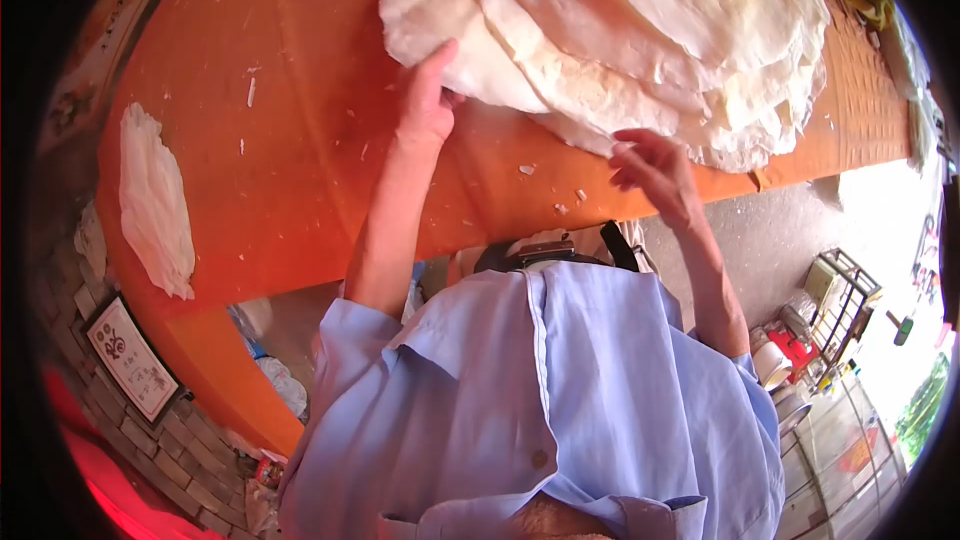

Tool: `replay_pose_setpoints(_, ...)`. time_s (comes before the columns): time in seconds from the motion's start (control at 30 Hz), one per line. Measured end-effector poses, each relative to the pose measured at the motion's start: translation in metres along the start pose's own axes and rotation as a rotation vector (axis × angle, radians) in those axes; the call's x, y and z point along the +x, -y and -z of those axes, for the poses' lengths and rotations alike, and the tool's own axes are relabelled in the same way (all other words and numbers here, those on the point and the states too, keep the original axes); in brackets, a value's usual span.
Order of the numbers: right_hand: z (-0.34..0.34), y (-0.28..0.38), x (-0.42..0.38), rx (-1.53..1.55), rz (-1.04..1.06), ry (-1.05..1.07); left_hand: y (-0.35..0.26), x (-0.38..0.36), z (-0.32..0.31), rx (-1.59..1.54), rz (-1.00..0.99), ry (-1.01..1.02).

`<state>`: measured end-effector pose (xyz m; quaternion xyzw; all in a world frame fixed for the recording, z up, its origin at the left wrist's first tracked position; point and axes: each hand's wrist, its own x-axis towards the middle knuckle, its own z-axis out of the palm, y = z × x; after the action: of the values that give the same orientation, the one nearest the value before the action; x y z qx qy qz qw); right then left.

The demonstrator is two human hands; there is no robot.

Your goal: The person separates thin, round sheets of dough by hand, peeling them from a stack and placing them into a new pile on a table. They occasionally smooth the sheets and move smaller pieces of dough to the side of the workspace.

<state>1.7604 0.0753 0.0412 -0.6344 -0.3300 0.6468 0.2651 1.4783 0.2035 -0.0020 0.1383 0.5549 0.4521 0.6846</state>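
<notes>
A stack of thin cream-white sheets (640, 30) with wavy, ragged edges lies on the orange-covered table (290, 170). My left hand (430, 105) is at the near left edge of an outer white sheet (450, 35), thumb on top and fingers underneath, pinching it. Right at the near edge of the stack, my right hand (655, 175) has bent fingers slightly apart, and nothing shows between them. Small white flakes (526, 170) are scattered on the cover between my hands.
A separate crumpled white sheet (157, 202) rests near the table's left end. Below that end, a framed sign (130, 358) stands by brickwork. To the right, a metal rack (843, 305) and bowls (772, 365) are beyond the table's near edge.
</notes>
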Motion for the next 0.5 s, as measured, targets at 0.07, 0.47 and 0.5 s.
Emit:
replay_pose_setpoints(0.07,-0.016,-0.009,-0.007,0.072,-0.062,0.105,-0.028,-0.023,-0.020,-0.054,-0.133,0.018)
replay_pose_setpoints(0.47,-0.093,0.014,-0.006,-0.477,0.339,0.187,0.011,-0.125,0.135,-0.006,-0.150,-0.144)
replay_pose_setpoints(0.5,-0.105,0.024,-0.008,-0.535,0.469,0.167,0.017,-0.131,0.132,-0.003,-0.178,-0.068)
